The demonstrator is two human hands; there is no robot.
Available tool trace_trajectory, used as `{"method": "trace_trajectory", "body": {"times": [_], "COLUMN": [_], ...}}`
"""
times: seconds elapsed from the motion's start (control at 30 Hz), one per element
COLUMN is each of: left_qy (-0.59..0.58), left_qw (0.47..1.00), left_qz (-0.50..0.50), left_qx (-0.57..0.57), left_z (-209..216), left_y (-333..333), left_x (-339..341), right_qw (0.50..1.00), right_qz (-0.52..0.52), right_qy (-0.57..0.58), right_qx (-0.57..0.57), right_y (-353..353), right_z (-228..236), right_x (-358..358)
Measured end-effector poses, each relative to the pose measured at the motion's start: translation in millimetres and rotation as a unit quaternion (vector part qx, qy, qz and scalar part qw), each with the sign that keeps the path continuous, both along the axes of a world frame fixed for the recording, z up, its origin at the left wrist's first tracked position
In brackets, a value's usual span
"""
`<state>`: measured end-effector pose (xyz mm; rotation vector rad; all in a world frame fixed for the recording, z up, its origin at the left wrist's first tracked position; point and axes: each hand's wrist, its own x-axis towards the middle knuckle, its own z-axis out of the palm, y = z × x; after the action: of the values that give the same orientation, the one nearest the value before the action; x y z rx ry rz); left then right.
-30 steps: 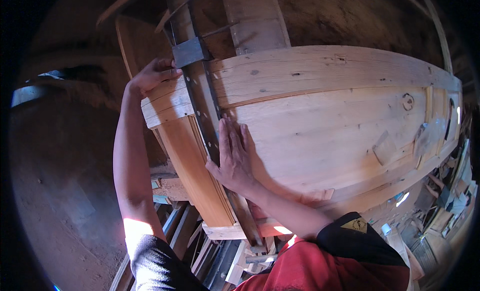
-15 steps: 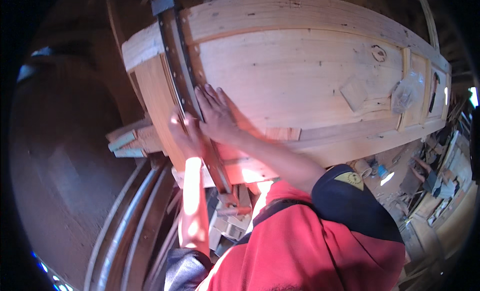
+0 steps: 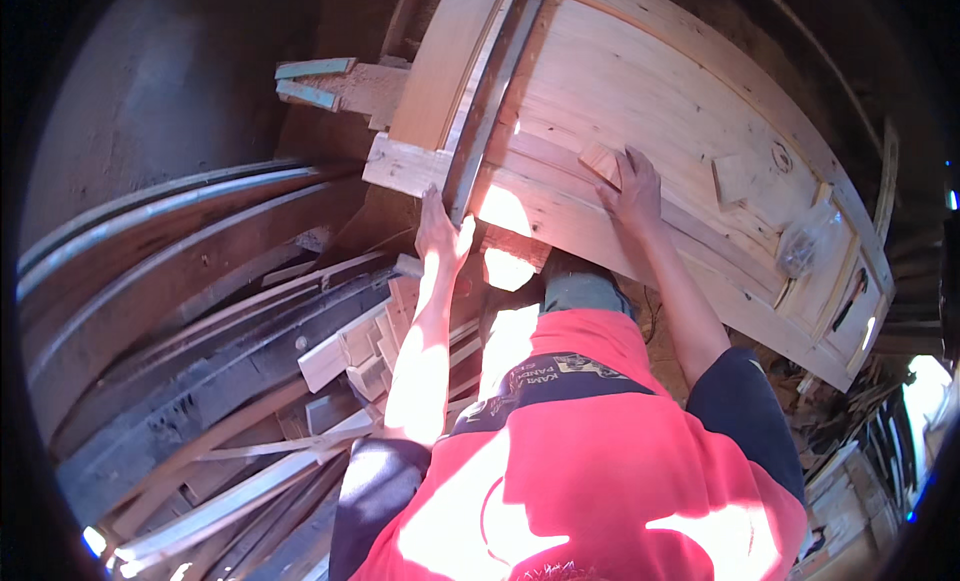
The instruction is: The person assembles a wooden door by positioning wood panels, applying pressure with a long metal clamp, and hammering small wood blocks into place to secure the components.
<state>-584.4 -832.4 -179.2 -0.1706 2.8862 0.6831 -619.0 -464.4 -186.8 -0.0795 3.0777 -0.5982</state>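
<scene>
Having moved off the metal bar (image 3: 494, 96), the right grip (image 3: 638, 194) is pinching the wood block (image 3: 600, 163) right of it, while the left grip (image 3: 443, 241), closure unclear, is touching the bar's lower end, where slack support could be letting it slip.

The person wore a bright red shirt (image 3: 610, 451) with short, dark navy sleeves (image 3: 748, 413). A dark band (image 3: 550, 379) bearing pale lettering and a small printed block crossed its front. Grey-green legwear (image 3: 586, 292) showed beyond it.
</scene>
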Motion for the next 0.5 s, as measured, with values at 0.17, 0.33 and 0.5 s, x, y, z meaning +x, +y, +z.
{"method": "trace_trajectory", "body": {"times": [0.17, 0.33, 0.5], "left_qy": [0.020, 0.019, 0.001], "left_qw": [0.999, 0.999, 0.998], "left_qz": [0.026, 0.045, 0.058], "left_qx": [0.011, 0.006, 0.015], "left_z": [9, 13, 13], "left_y": [-2, -1, 0], "left_x": [2, 11, 4], "right_qw": [1.000, 0.998, 0.981], "right_qz": [0.028, -0.009, -0.008], "right_qy": [0.012, -0.065, -0.051], "right_qx": [-0.008, -0.019, -0.185], "right_y": [9, 13, 8], "right_z": [4, 16, 29], "right_x": [3, 15, 3]}}
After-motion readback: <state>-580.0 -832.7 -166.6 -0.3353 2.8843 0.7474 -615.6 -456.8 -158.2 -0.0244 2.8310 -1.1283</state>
